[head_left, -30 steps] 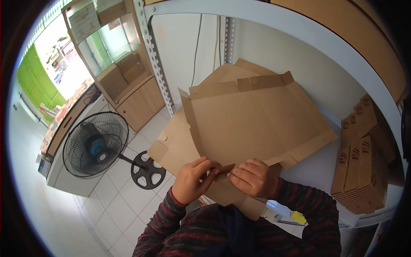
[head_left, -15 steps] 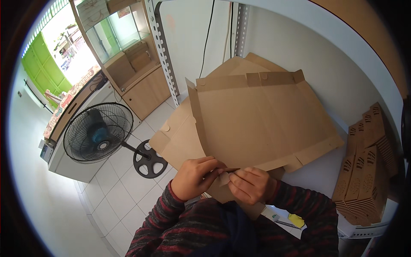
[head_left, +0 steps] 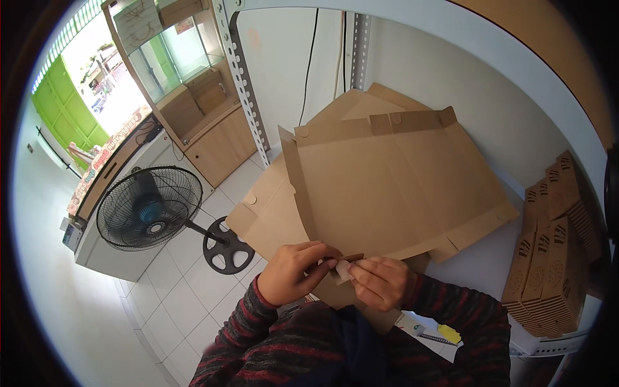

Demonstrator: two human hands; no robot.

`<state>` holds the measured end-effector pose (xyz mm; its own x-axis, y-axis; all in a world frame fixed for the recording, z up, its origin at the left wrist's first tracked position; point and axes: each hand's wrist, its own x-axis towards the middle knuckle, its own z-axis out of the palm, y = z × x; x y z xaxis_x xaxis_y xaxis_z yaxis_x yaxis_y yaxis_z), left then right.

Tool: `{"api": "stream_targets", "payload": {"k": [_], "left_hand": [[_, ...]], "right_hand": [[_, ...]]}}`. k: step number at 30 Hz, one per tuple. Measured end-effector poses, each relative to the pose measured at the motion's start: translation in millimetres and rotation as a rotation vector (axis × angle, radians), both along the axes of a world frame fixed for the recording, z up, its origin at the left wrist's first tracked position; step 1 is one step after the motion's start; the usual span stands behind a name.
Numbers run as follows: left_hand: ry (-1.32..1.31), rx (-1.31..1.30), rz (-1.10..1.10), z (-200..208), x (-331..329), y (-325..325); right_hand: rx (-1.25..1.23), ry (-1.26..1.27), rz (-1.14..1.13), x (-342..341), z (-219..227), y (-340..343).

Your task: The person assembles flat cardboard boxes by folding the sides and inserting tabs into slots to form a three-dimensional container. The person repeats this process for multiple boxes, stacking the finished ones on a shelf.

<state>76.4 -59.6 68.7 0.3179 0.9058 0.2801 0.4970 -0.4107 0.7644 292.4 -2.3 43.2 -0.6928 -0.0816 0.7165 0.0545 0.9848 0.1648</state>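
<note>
Cardboard sheet [head_left: 400, 187], brown, creased, side flaps partly raised, lies mid-scene on top of more flat cardboard [head_left: 258, 203], its near edge right at the person's hands. Left hand [head_left: 293, 274] pinches the small flap at that near edge between thumb and bent fingers; right hand [head_left: 380, 282] grips the same flap just to the right, fingers curled in. Fingertips partly covered by the flap and by each other, so exact contact is hard to read. Pale tab [head_left: 343, 271] shows between the hands, too small to make out well. Lower layers mostly hidden under the top sheet; count unclear. White surface [head_left: 474, 267] under it all, visible to the right. Near right, below the right forearm, a yellow item [head_left: 449, 333], half hidden, kind unclear. Far right: stacked flat brown boxes [head_left: 545, 280], rear ones running into the dark rim. Left: black stand fan [head_left: 151, 208] on tiled floor [head_left: 174, 300], blades blurry behind the grille. Far left: wood-and-glass cabinet [head_left: 222, 148], top cut off; green door [head_left: 68, 103] beyond, outside area washed out by glare.
</note>
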Motion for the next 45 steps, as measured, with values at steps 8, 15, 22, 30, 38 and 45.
{"api": "stream_targets", "payload": {"k": [8, 15, 22, 30, 38, 45], "left_hand": [[0.017, -0.008, -0.068, -5, -4, 0], [-0.049, 0.023, -0.136, -10, -6, 1], [0.129, 0.231, 0.073, -13, 3, -6], [0.232, 0.399, 0.176, -24, 8, -6], [0.162, 0.334, 0.243, -34, 16, -6], [0.103, 0.393, 0.439, -31, 14, -9]], "right_hand": [[-0.030, 0.010, -0.030, 1, -5, 0], [-0.068, 0.023, -0.078, 1, -8, 2], [-0.367, -0.033, -0.219, -6, 15, 3], [-0.435, -0.084, -0.200, -7, 9, 3], [-0.446, -0.183, -0.269, -15, 3, 1], [-0.479, -0.194, -0.243, -13, 12, 3]]}}
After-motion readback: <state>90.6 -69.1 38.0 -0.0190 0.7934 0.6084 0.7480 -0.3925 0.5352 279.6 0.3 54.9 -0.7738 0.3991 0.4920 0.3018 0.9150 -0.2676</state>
